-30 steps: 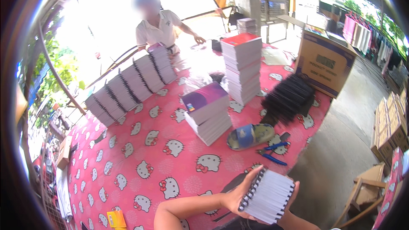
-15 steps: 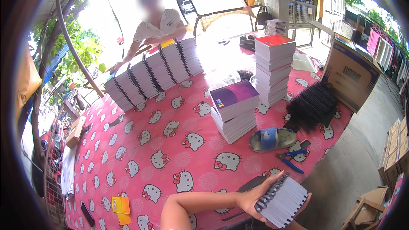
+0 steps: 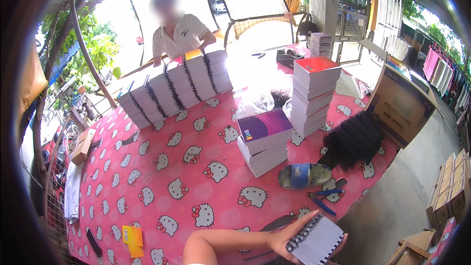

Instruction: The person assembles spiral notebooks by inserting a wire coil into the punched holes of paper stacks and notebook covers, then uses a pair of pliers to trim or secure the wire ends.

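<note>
Low at the right, a small stack of spiral notebooks [image 3: 318,240] with black coil binding along its left side is between my hands. My left hand [image 3: 284,240] wraps the coil side, thumb reaching up along it. At the stack's right side, the fingers of my right hand [image 3: 340,246] press from behind; the rest of that hand is hidden. Just beyond lie blue-handled cutting pliers [image 3: 321,200] and a blue slipper [image 3: 305,175]. Farther back stands a short notebook pile with a purple cover [image 3: 265,130].
A taller red-topped pile [image 3: 316,95] stands behind the purple one. Black coils [image 3: 355,140] lie beside a cardboard box [image 3: 400,105]. A row of bound stacks [image 3: 171,88] is at the far left, with a person [image 3: 179,39] behind it. Yellow covers [image 3: 132,238] lie near left.
The notebook stack in my hands has tilted and shifted slightly left. Across the table, the person has straightened up and drawn their arms back from the bound stacks. My view has shifted slightly.
</note>
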Available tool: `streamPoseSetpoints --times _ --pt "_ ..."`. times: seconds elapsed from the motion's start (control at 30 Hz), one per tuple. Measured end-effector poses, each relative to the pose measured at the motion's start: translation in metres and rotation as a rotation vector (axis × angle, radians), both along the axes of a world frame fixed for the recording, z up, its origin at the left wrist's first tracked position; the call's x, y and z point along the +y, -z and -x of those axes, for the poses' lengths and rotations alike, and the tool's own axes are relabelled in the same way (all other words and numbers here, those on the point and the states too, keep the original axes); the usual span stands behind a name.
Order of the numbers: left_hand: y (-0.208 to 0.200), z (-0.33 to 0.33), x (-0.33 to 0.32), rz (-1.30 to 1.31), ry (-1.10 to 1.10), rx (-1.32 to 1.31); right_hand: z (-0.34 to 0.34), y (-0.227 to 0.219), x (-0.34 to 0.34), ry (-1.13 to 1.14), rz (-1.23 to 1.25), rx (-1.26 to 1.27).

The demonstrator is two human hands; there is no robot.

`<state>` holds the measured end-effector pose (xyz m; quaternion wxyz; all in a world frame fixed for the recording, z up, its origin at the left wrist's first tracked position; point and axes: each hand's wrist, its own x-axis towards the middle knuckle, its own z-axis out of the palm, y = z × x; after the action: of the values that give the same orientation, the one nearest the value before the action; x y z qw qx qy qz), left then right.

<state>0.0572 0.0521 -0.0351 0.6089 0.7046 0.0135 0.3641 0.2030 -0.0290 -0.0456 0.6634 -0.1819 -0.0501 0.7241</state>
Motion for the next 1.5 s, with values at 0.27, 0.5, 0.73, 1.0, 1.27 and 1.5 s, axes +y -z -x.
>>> streamPoseSetpoints --times 0.27,0.5,0.73,1.0,1.27,1.5 --pt "-0.001 0.004 0.008 0.041 0.076 0.002 0.000 0.004 -0.009 -0.073 -0.177 -0.271" --pt "0.002 -0.007 0.011 0.098 0.215 -0.071 0.003 0.017 -0.010 0.267 -0.540 -1.145" --pt "-0.016 0.013 0.001 0.276 0.034 0.049 0.004 0.001 -0.012 0.464 -0.787 -1.516" --pt "-0.091 0.093 -0.042 0.965 -0.560 -0.033 0.071 -0.077 0.029 -0.351 -0.222 -0.575" --pt "-0.100 0.282 -0.114 1.140 -0.845 -0.012 0.269 -0.070 0.038 -0.925 -0.194 -0.423" --pt "-0.084 0.343 -0.143 1.269 -1.087 0.119 0.343 -0.041 0.022 -0.996 -0.124 -0.538"
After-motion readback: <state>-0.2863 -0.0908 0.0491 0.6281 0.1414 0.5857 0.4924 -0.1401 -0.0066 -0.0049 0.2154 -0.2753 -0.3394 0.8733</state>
